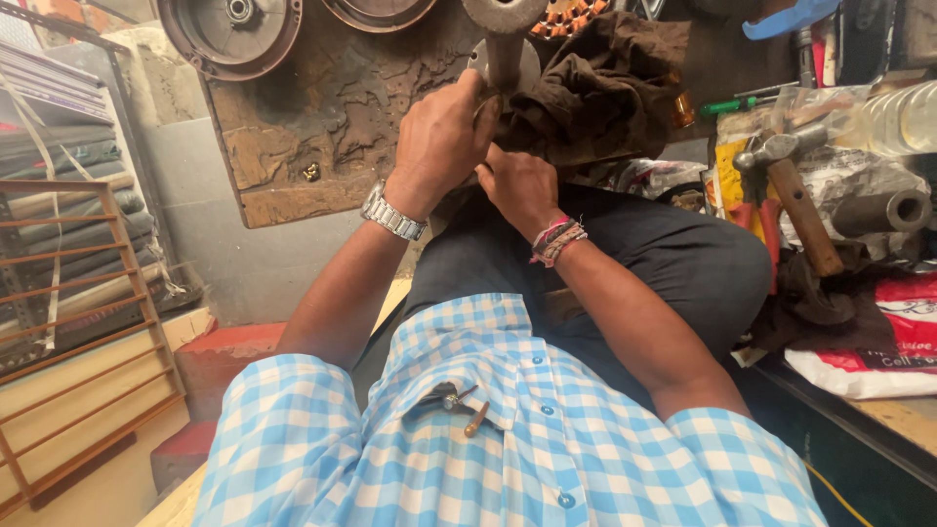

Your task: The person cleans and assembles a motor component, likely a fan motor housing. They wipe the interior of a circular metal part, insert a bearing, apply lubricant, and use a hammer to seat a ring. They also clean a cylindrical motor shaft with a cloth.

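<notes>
Steel, dull and cylindrical, the shaft (505, 49) stands at the far middle, its top cut off. Left hand (441, 141) wraps it tightly. Right hand (519, 185) presses the crumpled brown cloth (595, 88) beside it, fingers hidden, grip unclear. Wooden-handled hammer (795, 190) lies right.

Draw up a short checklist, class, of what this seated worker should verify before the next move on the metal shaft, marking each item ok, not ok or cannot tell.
1. Left hand wraps the metal shaft: ok.
2. Right hand sits below it, against the brown cloth: ok.
3. Cloth clear of the shaft: not ok, it bunches right beside it.
4. What the right fingers hold: cannot tell, hidden.
5. Hammer near the right side: ok, lying on the cluttered bench.
6. Wristwatch away from the work: ok.
</notes>
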